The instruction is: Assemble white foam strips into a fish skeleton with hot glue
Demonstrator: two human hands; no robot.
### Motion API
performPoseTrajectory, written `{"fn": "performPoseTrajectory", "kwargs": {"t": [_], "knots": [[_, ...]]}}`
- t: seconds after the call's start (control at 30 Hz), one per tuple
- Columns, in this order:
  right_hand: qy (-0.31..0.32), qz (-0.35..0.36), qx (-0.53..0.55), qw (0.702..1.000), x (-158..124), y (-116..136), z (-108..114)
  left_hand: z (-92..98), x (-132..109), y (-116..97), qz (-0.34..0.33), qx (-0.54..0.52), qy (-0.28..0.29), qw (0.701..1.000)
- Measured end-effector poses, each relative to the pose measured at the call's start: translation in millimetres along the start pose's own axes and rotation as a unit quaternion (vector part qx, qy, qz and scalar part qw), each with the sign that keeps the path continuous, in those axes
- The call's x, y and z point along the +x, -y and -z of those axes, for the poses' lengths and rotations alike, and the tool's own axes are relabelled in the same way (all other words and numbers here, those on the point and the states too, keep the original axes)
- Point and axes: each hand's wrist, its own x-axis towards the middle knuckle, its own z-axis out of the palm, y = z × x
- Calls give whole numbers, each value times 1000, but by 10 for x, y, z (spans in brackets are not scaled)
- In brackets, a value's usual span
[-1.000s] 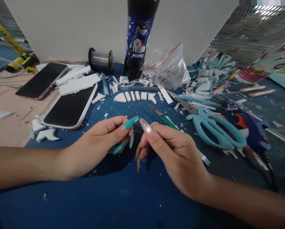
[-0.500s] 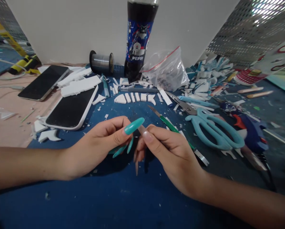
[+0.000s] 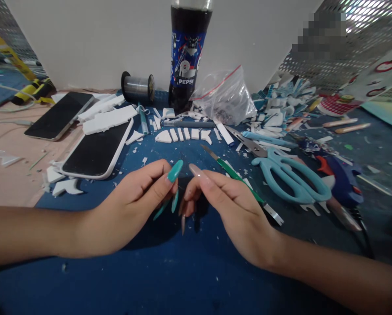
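My left hand (image 3: 133, 205), with long teal nails, and my right hand (image 3: 229, 205), with long pale nails, meet fingertip to fingertip low over the blue mat (image 3: 169, 275). Each hand pinches thumb against forefinger. Whatever they hold is too fine to see. A green-handled craft knife (image 3: 230, 170) lies on the mat just behind my right hand, partly hidden by it. At the back stands a spool of clear line (image 3: 137, 86).
Teal scissors (image 3: 291, 177) and a blue glue gun (image 3: 340, 179) lie to the right. A Pepsi bottle (image 3: 187, 57), a zip bag (image 3: 227, 98) and cut white foam pieces (image 3: 183, 134) sit behind. Two phones (image 3: 97, 151) (image 3: 60, 114) lie at the left.
A second ago a thin line showed stretched between the two pinches. The hands have since drawn together and dropped slightly toward the mat; the line no longer shows.
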Motion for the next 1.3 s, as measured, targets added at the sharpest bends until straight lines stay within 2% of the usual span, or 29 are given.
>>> {"fn": "performPoseTrajectory", "kwargs": {"t": [0.13,0.23,0.43,0.53,0.63,0.73,0.8,0.87,0.93,1.0,1.13,1.3], "knots": [[23,10,11,1000,-7,19,13,5,-8,-9,-39,19,1,999],[36,11,7,999,-10,34,16,1,-20,-4,-40,33,-10,999],[58,1,-11,998,3,35,2,-7,-28,27,-54,38,4,998],[54,-7,32,998,5,28,-2,22,-24,25,-55,-16,-26,998],[44,8,57,997,4,18,6,82,-7,-3,-84,-94,-82,989],[52,7,89,995,0,-2,18,137,21,-39,-118,-118,-157,974],[65,-3,130,989,-5,-13,22,154,33,-52,-128,-116,-175,969],[67,-8,147,987,-9,-15,26,155,36,-51,-121,-79,-147,979],[64,-9,139,988,-12,-9,30,147,32,-38,-118,6,-103,988],[71,-15,129,989,-14,1,32,138,26,-23,-140,96,-80,982],[96,-49,161,981,-19,12,26,128,15,-5,-185,195,-81,960],[55,-41,158,985,-13,0,18,128,7,29,-243,242,-87,935]]}}
